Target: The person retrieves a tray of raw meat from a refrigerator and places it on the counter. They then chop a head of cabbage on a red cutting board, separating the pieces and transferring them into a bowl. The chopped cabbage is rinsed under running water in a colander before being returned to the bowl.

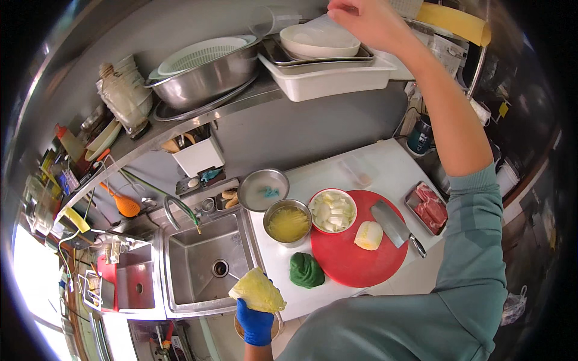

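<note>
My left hand (pixel 255 322), in a blue glove, holds a pale yellow cabbage piece (pixel 258 291) beside the sink's front right corner. My bare right hand (pixel 356 13) is raised to the shelf, its fingers by a translucent plastic item (pixel 321 30) over a white bowl (pixel 319 43); whether they grip it cannot be told. On a red round cutting board (pixel 356 270) lie a cleaver (pixel 392 223) and a pale cylindrical vegetable chunk (pixel 369 235). A bowl of cut cabbage (pixel 334 211) overlaps the board's edge. Left of it, a metal pot (pixel 287 243) contains yellow strips in liquid.
A green cloth (pixel 307 270) lies on the white counter (pixel 311 173). Raw meat (pixel 430 208) sits in a metal tray at right. Behind the pot is a metal bowl (pixel 246 196) of cloudy water. The steel sink (pixel 185 280) is at left. Above, the shelf (pixel 216 108) carries basins and trays.
</note>
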Motion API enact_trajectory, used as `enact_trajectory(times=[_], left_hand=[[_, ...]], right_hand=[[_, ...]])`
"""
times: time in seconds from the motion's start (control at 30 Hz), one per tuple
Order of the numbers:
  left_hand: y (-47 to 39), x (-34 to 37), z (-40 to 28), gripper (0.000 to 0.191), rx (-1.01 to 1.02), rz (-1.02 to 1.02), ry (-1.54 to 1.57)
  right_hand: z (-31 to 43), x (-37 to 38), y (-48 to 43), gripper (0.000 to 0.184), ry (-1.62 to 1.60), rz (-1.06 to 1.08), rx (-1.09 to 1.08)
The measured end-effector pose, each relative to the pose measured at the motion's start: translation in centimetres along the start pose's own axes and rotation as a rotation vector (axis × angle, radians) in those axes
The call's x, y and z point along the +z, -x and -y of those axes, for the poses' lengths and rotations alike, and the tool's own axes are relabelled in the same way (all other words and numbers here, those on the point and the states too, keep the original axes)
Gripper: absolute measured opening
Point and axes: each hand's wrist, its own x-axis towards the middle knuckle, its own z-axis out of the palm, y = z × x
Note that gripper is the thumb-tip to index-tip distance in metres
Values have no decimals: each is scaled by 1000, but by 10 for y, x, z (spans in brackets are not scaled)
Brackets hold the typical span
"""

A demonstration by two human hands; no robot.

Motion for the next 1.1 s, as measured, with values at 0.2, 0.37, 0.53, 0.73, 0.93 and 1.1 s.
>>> enact_trajectory(times=[0.2,0.37,0.53,0.73,0.93,1.1], left_hand=[[9,-12,-5,77,-2,-23,-53],[-6,-18,11,84,-156,63,-70],[-33,-3,48,78,-296,133,-236],[-65,46,128,87,-469,169,-259],[-82,93,220,90,-445,310,-357],[-97,117,269,89,-285,305,-703]], right_hand=[[37,-2,38,25,-119,47,-74],[65,34,190,24,-572,496,-101],[108,90,367,64,-890,974,552],[103,83,454,84,-1492,507,1261],[18,66,481,74,-1257,417,1264],[-83,63,492,71,-1189,490,1167]])
